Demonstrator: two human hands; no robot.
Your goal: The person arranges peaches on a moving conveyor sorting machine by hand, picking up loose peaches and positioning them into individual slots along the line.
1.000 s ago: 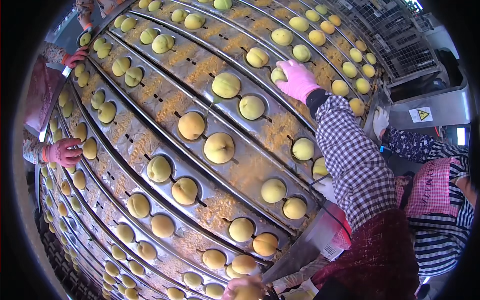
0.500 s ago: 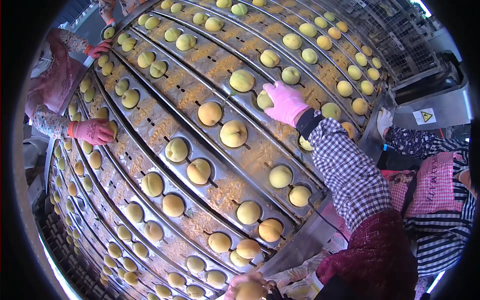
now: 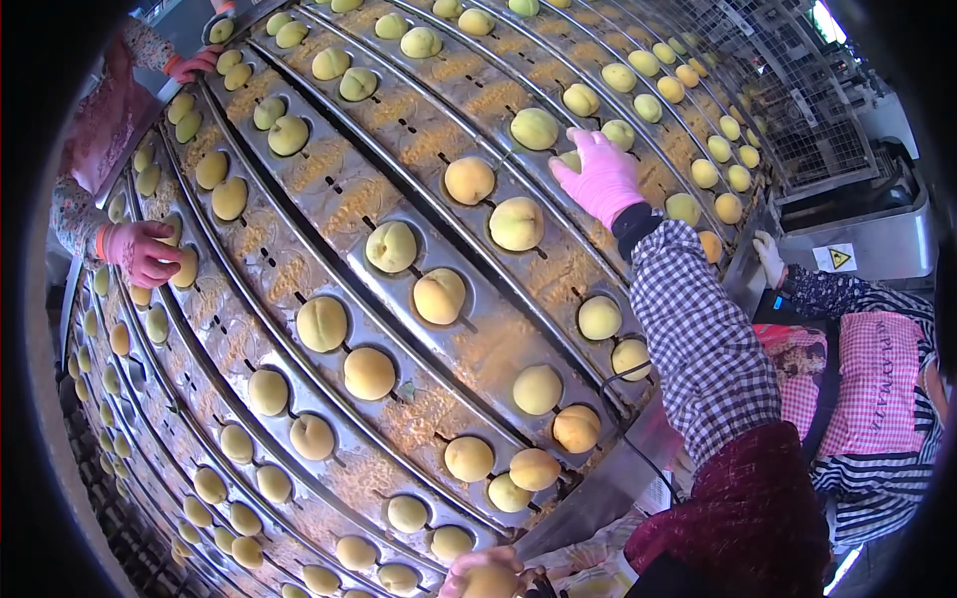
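Note:
My right hand [image 3: 601, 181], in a pink glove, reaches over the metal trays with its fingers closed around a greenish-yellow peach [image 3: 569, 160], mostly hidden behind them. Beside that hand sit another peach [image 3: 534, 129] and a greener one [image 3: 618, 135]. At the lower edge my left hand [image 3: 467, 568] is closed on a yellow peach [image 3: 491, 580]; the frame cuts off part of both. Peaches rest in cups along the slanted metal trays [image 3: 394, 299], mostly in pairs, with orange pulp smeared between them.
Across the trays at the left, a co-worker's pink-gloved hand [image 3: 145, 253] touches peaches. Another person's white-gloved hand [image 3: 769, 257] rests by the machine's right edge. A wire cage [image 3: 788, 90] stands at the upper right. A dark cable [image 3: 638, 450] hangs over the near metal edge.
The trays and their peaches have shifted up and to the right. My right hand has moved the same way. The co-worker's hand at the left has moved farther left.

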